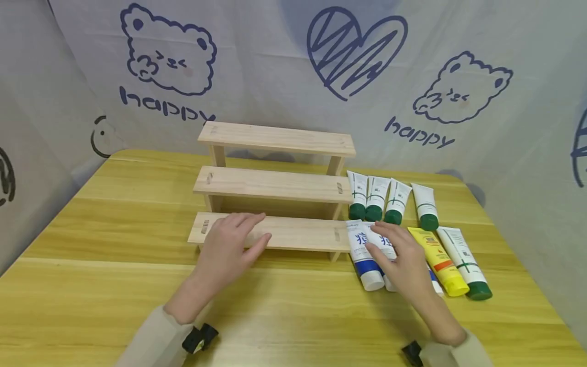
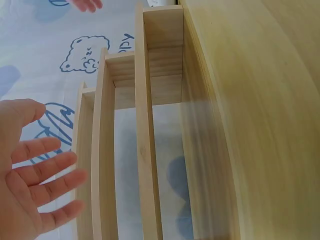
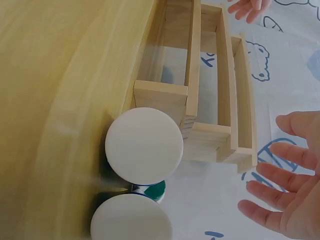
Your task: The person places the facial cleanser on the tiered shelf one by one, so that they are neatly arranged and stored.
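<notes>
A three-step wooden shelf (image 1: pixel 270 234) stands on the table with bare boards. My left hand (image 1: pixel 229 244) hovers by the left end of its lowest board, fingers loosely spread and holding nothing. To the right of the shelf, my right hand (image 1: pixel 405 257) is over the white tubes with blue ends (image 1: pixel 359 244), partly hiding them. Its fingers (image 3: pixel 282 172) are spread apart with nothing between them in the right wrist view. Two round white caps (image 3: pixel 144 145) face that camera, close beside the shelf's end.
Beside the blue-ended tubes lie a yellow tube (image 1: pixel 435 257) and a large white tube with a green cap (image 1: pixel 463 262). Several smaller green-capped tubes (image 1: pixel 377 196) lie behind them. A white cloth (image 1: pixel 257 76) with drawings hangs behind the wooden table (image 1: pixel 114 219).
</notes>
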{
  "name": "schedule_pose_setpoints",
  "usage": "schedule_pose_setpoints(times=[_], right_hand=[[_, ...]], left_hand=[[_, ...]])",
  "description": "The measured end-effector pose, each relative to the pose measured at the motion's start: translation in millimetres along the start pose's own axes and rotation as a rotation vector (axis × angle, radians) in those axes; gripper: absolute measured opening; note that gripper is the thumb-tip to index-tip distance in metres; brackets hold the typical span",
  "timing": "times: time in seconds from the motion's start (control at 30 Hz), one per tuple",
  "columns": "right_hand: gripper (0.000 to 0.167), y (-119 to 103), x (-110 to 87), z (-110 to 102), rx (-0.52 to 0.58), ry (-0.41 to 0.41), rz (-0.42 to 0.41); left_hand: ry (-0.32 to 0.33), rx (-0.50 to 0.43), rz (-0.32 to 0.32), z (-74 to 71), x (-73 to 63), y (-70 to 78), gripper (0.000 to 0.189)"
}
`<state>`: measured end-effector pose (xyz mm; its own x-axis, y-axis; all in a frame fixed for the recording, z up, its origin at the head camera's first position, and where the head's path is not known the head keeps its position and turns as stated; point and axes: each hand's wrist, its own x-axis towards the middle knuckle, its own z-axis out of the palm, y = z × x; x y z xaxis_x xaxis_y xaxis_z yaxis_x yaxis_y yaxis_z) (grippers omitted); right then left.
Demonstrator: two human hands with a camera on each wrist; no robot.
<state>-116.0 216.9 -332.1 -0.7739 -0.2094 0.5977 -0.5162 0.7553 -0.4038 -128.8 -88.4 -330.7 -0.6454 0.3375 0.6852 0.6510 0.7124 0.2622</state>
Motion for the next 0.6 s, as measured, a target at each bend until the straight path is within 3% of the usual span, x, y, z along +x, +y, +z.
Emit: schedule_pose_setpoints(times=[0.13, 0.23, 0.37, 0.6], right_hand=[[0.026, 23, -4.6, 9, 0.066, 0.086, -0.056], [0.024, 27, -4.8, 8, 0.091, 0.113, -0.049], [0.022, 13, -0.8, -3, 0.099, 0.098, 0.004], [0.02, 12, -2.3, -9, 0.101, 0.094, 0.062]], left_hand=[[-0.009, -0.05, -0.02, -1.8, -1.6, -2.1, 0.026], [-0.01, -0.075, -0.026, -3.1, -2.6, -3.8, 0.023], [0.003, -0.088, -0.022, -4.2, -3.0, -6.0, 0.02], [0.051, -0.1, -0.01, -6.0, -4.6, -10.2, 0.016]])
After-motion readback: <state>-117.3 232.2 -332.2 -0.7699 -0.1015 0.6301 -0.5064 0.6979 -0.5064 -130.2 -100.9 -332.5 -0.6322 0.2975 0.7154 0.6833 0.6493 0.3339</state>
